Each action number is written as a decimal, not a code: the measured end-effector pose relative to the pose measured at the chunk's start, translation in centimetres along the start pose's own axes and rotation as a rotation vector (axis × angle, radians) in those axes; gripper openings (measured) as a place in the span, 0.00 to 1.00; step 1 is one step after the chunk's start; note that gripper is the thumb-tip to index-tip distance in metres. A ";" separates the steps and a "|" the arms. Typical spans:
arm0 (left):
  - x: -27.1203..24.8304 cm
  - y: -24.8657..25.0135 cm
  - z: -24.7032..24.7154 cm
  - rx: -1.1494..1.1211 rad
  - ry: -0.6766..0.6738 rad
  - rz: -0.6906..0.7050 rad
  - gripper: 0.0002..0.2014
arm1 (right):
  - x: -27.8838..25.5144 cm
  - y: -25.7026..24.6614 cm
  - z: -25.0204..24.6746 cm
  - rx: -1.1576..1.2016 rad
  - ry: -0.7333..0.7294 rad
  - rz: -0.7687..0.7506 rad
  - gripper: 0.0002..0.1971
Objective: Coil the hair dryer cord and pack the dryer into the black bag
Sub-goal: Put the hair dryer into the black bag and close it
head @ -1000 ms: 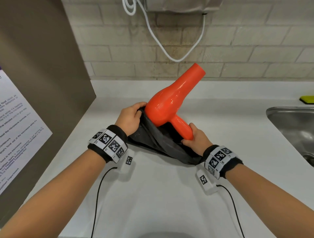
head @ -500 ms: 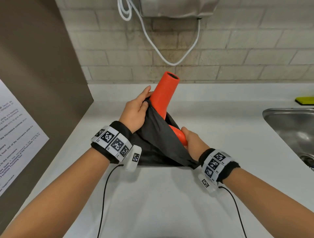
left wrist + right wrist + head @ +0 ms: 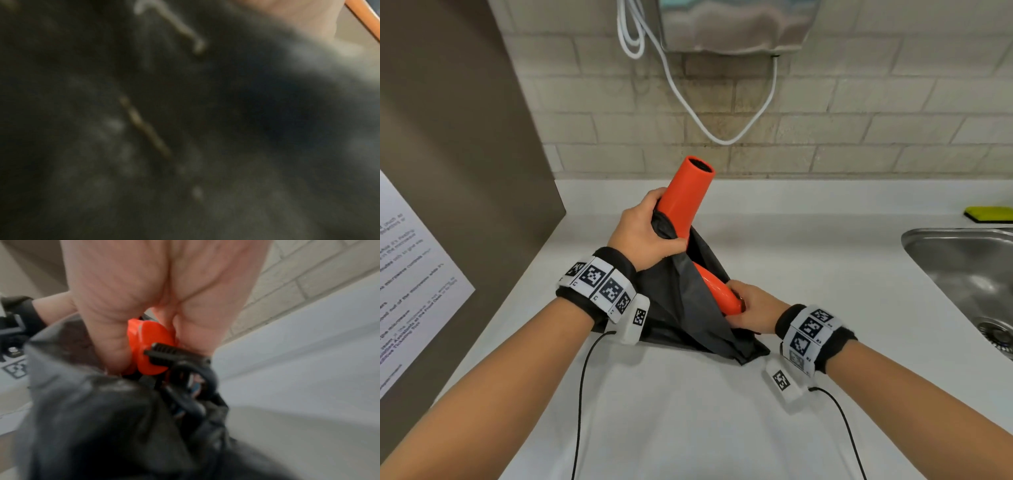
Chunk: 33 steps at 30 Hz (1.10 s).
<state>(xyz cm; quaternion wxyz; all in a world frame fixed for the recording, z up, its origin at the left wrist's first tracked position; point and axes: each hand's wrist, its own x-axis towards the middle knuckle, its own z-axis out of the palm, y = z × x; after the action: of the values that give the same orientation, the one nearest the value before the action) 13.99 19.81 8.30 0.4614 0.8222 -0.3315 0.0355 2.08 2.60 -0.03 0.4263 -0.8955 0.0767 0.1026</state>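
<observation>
The orange hair dryer (image 3: 686, 195) stands nozzle-up, its body half inside the black bag (image 3: 681, 308) on the white counter. My left hand (image 3: 643, 236) grips the bag's rim bunched against the dryer barrel. My right hand (image 3: 748, 308) holds the end of the orange handle (image 3: 717, 291) at the bag's opening. In the right wrist view the handle end (image 3: 150, 344) shows between my fingers, with the black cord (image 3: 185, 369) looping from it into the bag (image 3: 102, 418). The left wrist view is filled by dark, blurred bag fabric (image 3: 185, 129).
A steel sink (image 3: 962, 267) lies at the right, with a yellow-green sponge (image 3: 988, 214) behind it. A brown panel with a printed notice (image 3: 414, 291) stands at the left. A wall dispenser with a white cable (image 3: 688, 102) hangs above on the brick wall.
The dryer has turned from tilted right to nozzle-up and sunk deeper into the bag. My left hand has pulled the bag's rim higher up the barrel.
</observation>
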 end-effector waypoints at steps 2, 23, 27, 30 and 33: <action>-0.2 -0.3 -0.1 -0.001 -0.002 -0.003 0.38 | 0.0 0.4 0.0 -0.044 -0.082 0.031 0.25; -0.2 -3.5 -0.9 -0.078 0.204 -0.095 0.35 | -0.6 -0.8 -2.4 -0.712 0.158 -0.098 0.34; -0.2 -3.8 -1.2 -0.051 0.180 -0.076 0.36 | -0.6 0.4 -3.0 -0.985 0.048 -0.068 0.41; -0.3 -3.8 -1.2 -0.045 0.213 -0.085 0.35 | -0.3 0.7 -2.8 -1.126 0.120 -0.051 0.38; -0.3 -3.8 -1.0 -0.050 0.223 -0.091 0.35 | -0.1 0.5 -2.5 -1.207 0.188 -0.027 0.33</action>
<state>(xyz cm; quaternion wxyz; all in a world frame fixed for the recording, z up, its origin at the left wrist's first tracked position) 16.24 22.08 5.97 0.5170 0.8155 -0.2411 0.0974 2.16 0.34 1.19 -0.1636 -0.9851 0.0310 0.0430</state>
